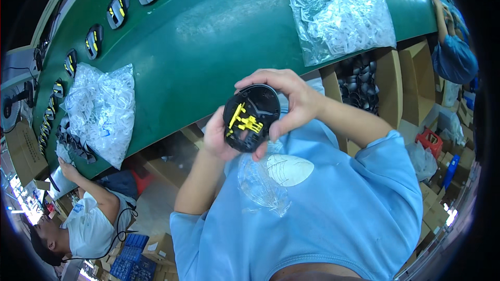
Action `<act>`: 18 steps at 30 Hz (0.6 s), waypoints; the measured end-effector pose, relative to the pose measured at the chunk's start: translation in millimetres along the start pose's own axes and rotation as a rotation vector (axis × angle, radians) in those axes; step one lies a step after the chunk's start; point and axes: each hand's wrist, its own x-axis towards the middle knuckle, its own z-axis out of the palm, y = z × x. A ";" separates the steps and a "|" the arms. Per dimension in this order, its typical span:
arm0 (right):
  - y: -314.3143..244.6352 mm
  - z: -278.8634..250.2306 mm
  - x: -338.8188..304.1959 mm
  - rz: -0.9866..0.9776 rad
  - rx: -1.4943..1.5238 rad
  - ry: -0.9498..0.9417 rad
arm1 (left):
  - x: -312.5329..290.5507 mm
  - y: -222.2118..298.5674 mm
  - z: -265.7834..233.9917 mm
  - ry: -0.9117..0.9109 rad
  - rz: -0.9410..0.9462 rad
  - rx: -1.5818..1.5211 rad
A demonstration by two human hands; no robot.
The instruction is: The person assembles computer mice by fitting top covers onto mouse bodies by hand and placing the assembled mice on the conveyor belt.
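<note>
A rounded black plastic shell (260, 104) is held in front of my chest, its hollow inside facing up. Bright yellow plastic pieces (249, 123) sit inside it. My left hand (214, 138) grips the lower left side, its fingertips partly hidden under the shell. Curled around the upper right edge is my right hand (294, 96), with the thumb on the lower right rim. The shell is close to the near edge of a green conveyor belt (208, 67).
Clear bags of white parts (338, 10) and of pale parts (101, 109) lie on the belt. Black-and-yellow assemblies (117, 11) line its far side. A cardboard box of black shells (359, 83) stands below right. One co-worker (96, 218) is at left, another (454, 57) at far right.
</note>
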 end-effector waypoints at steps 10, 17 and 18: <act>27.3 10.7 -36.9 0.027 -0.007 0.043 | -14.8 -43.2 5.7 0.347 -0.055 -0.212; 31.9 9.0 -53.7 -0.093 -0.061 0.067 | -16.2 -50.9 6.3 0.397 -0.176 -0.057; 32.9 9.9 -53.4 -0.125 -0.055 0.084 | -16.8 -51.6 1.5 0.391 -0.177 -0.063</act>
